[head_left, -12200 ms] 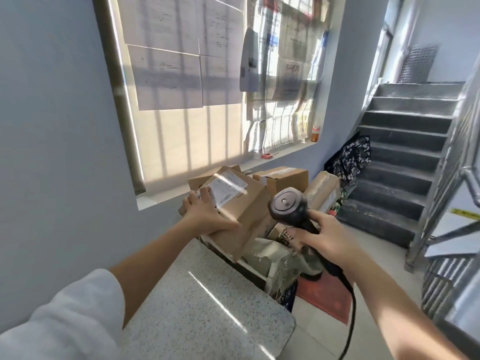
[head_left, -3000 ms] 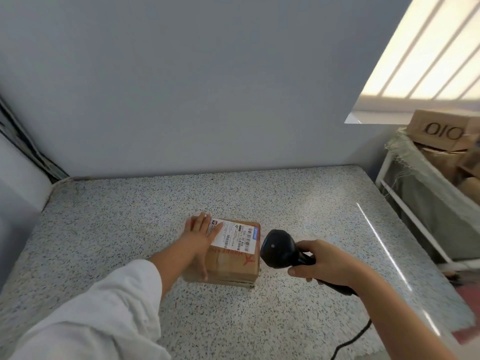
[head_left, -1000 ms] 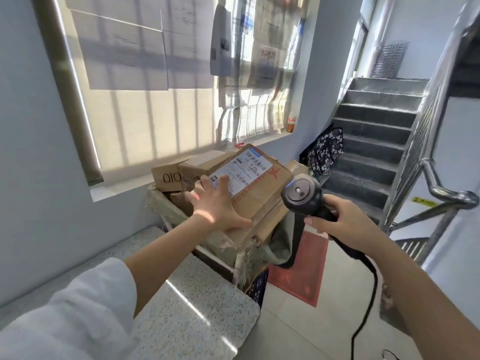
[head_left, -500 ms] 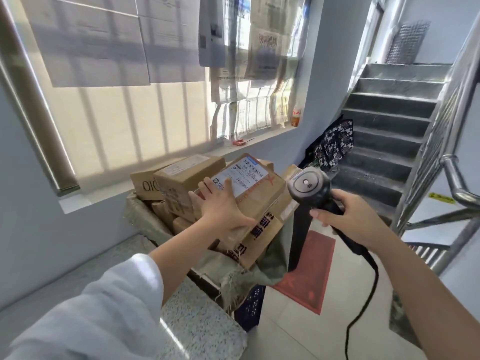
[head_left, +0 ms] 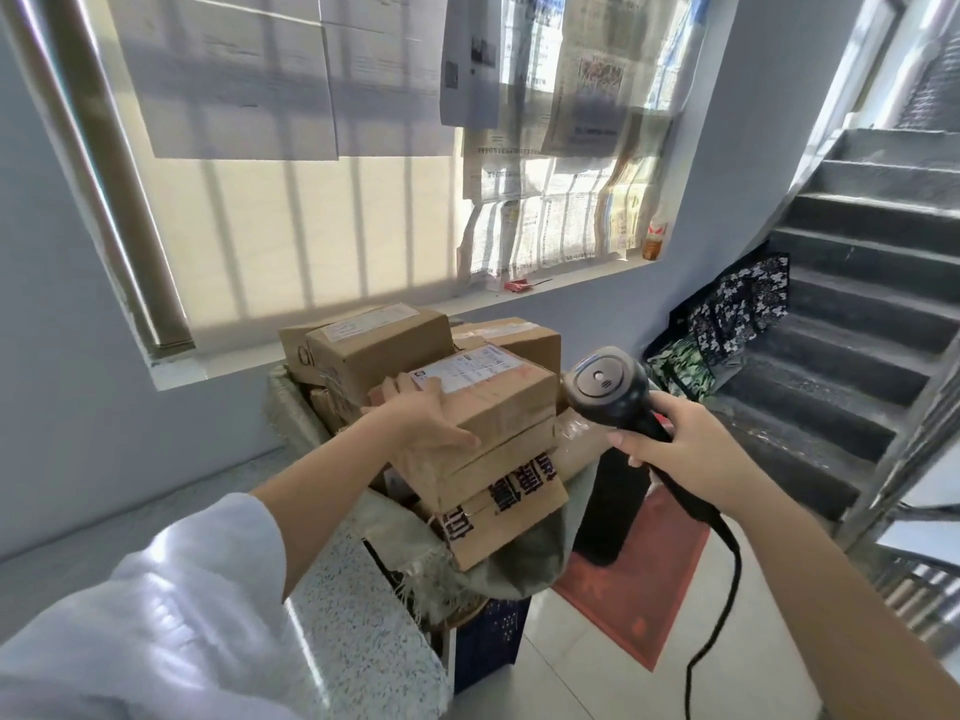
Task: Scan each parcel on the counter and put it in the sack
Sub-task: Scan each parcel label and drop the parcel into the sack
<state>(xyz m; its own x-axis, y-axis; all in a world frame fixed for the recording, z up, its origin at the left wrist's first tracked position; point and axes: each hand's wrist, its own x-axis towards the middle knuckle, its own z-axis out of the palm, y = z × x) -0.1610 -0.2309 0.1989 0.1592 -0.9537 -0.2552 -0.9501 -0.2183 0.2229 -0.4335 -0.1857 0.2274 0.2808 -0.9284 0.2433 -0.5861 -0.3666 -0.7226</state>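
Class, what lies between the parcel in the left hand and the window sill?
Other cardboard boxes, piled in the sack behind the parcel (head view).

view: head-worn | facing: forward, downward | range: close above counter

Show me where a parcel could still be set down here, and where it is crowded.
Free: the speckled counter between the sleeve and the sack; the window sill left of the stacked boxes. Crowded: the sack, heaped past its rim, where the left hand holds the labelled parcel on top.

Speckled counter, sack heaped with parcels
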